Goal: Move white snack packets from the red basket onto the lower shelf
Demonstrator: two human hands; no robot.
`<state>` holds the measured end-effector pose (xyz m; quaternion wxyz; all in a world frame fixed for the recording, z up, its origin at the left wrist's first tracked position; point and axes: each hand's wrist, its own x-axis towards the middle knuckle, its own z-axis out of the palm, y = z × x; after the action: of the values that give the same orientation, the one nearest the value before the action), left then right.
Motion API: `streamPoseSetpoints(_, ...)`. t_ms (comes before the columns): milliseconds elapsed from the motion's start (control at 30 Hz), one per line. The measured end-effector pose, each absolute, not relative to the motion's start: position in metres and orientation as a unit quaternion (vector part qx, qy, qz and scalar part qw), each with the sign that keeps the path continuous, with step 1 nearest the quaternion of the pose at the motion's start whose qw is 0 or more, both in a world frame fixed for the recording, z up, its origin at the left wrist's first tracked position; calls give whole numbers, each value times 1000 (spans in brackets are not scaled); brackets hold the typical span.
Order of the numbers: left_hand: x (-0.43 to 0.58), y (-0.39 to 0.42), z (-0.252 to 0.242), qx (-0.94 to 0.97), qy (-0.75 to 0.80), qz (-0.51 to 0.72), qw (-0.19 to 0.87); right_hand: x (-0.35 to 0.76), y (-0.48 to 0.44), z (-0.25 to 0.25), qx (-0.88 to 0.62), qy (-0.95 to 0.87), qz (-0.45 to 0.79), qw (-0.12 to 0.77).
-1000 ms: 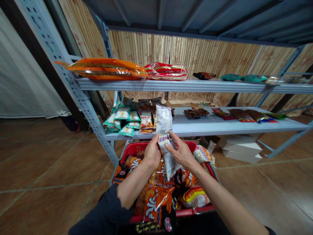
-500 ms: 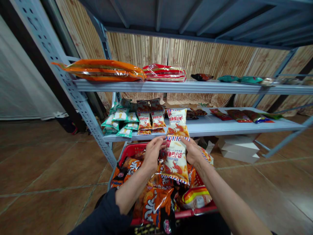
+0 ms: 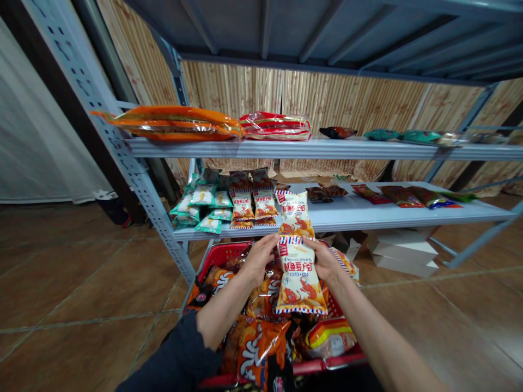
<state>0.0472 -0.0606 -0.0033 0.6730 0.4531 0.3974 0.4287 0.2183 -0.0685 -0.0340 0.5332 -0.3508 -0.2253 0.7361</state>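
Observation:
Two joined white-and-orange snack bags point(image 3: 300, 277) with red shrimp pictures hang in front of me, one above the other. My left hand point(image 3: 260, 258) pinches them at the left end of the striped seam between the two. At the seam's right end, my right hand point(image 3: 321, 258) has its fingers closed on the same bags. The upper bag point(image 3: 294, 211) rises in front of the lower shelf's edge. Beneath my hands is a red basket point(image 3: 218, 253) filled with orange-and-black snack bags point(image 3: 261, 348) and a yellow-and-red striped bag point(image 3: 332, 337).
Matching shrimp snack bags point(image 3: 243, 206) stand on the lower shelf point(image 3: 368, 215), beside green-and-white packets point(image 3: 203, 195). Flat packets lie farther right. The upper shelf point(image 3: 286, 148) carries a large orange bag point(image 3: 180, 122) and a red one point(image 3: 275, 126). White boxes point(image 3: 402, 250) sit below.
The joined bags have come down slightly, and the lower one has swung a little to the right. Both hands keep their hold on the seam.

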Motion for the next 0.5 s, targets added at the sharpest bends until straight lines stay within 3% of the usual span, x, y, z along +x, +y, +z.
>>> streamPoseSetpoints(500,58,-49,-46,330,377,491,712,209,-62,-67,-317,-194,733,570)
